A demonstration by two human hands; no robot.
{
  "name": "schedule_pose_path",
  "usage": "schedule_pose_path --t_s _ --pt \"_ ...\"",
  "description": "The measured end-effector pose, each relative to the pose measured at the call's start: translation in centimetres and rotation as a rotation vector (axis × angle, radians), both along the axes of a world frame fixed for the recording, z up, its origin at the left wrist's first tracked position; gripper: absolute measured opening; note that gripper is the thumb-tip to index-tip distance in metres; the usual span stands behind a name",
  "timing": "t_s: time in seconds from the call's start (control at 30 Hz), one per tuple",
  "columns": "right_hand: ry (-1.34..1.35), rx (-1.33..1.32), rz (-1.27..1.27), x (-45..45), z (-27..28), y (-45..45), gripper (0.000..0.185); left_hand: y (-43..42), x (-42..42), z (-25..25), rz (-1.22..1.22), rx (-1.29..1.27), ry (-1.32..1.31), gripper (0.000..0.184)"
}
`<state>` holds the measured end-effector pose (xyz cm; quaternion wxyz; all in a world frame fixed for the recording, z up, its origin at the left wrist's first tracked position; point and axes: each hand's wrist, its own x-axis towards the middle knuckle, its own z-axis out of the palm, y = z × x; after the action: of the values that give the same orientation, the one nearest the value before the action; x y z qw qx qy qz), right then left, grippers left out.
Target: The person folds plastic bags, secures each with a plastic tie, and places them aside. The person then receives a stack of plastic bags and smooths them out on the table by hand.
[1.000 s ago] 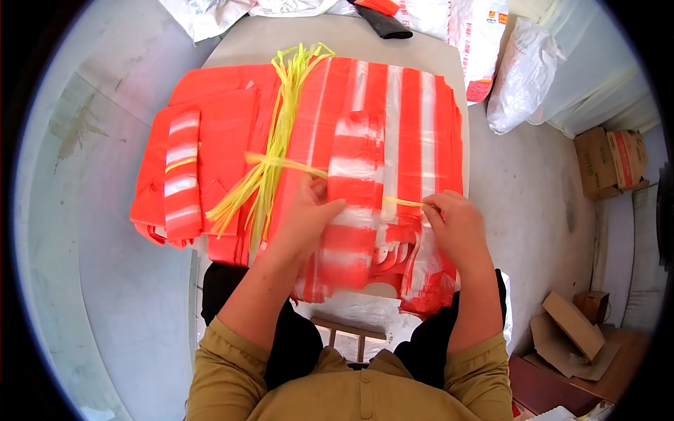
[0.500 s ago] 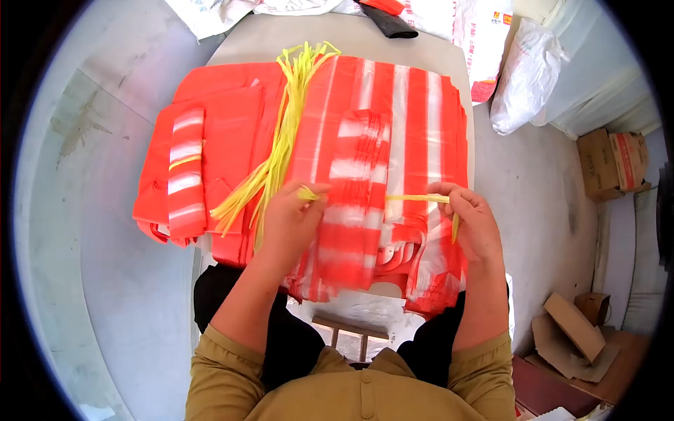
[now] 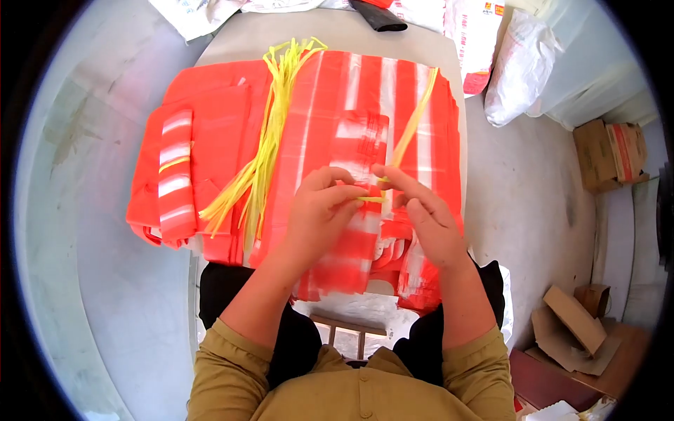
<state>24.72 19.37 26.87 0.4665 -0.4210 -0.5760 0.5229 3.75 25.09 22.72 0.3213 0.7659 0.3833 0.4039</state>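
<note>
A folded bundle of red-and-white striped plastic bags [image 3: 359, 137] lies on a wider stack of the same striped plastic [image 3: 316, 105]. My left hand [image 3: 324, 212] is over the bundle's left side, its thumb and fingertips pinched on the short end of a yellow strip [image 3: 371, 199]. At the bundle's right edge is my right hand [image 3: 430, 217], its fingers bent around the strip's other part. From there a yellow length [image 3: 415, 119] rises across the stack. A bunch of loose yellow strips [image 3: 272, 137] lies left of the bundle.
A tied striped bundle [image 3: 175, 175] rests on red folded plastic [image 3: 221, 105] at the left. White sacks [image 3: 523, 67] and a cardboard box [image 3: 609, 156] stand at the right. Opened cardboard [image 3: 576, 330] lies lower right. A black item [image 3: 379, 15] is at the table's back edge.
My hands have come together over the bundle, the right moving left and the left moving right. The strip, earlier stretched sideways between them, now has a long end swung upward.
</note>
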Motion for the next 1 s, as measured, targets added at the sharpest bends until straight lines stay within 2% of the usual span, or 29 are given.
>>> schedule_pose_path --t_s 0.13,0.23,0.33,0.43,0.53,0.73,0.83,0.9,0.97,1.0 --pt "-0.017 0.043 0.018 -0.6 -0.9 -0.2 0.058 0.2 0.5 0.5 -0.081 0.031 0.014 0.026" --pt "-0.11 0.209 0.045 -0.7 -2.5 0.4 0.063 0.3 0.7 0.3 -0.13 0.044 0.02 0.03" --pt "-0.264 0.239 0.11 -0.6 -1.8 0.5 0.068 0.5 0.7 -0.4 -0.144 0.02 -0.023 0.031" --pt "-0.195 0.208 0.104 -0.9 -1.7 0.4 0.073 0.4 0.5 -0.1 -0.172 -0.058 -0.043 0.029" --pt "-0.033 0.137 0.077 -1.1 -2.2 0.2 0.058 0.3 0.7 0.4 -0.186 -0.067 -0.05 0.028" --pt "0.236 0.004 -0.024 -1.4 -2.2 0.2 0.063 0.5 0.8 -1.0 -0.12 -0.036 -0.146 0.03" --pt "0.209 0.022 -0.111 -1.6 -2.7 0.2 0.054 0.1 1.1 -0.5 -0.088 -0.085 -0.19 0.028" --pt "0.153 -0.109 -0.215 -2.3 -3.0 0.1 0.044 -0.1 0.9 -0.3 -0.014 -0.156 -0.191 0.027" --pt "-0.058 -0.04 -0.272 -2.6 -3.4 0.0 0.038 -0.2 0.8 -0.1 0.044 -0.178 -0.191 0.025" --pt "-0.239 0.095 -0.275 -2.7 -3.7 -0.1 0.037 -0.3 0.9 0.1 0.066 -0.164 -0.191 0.025"
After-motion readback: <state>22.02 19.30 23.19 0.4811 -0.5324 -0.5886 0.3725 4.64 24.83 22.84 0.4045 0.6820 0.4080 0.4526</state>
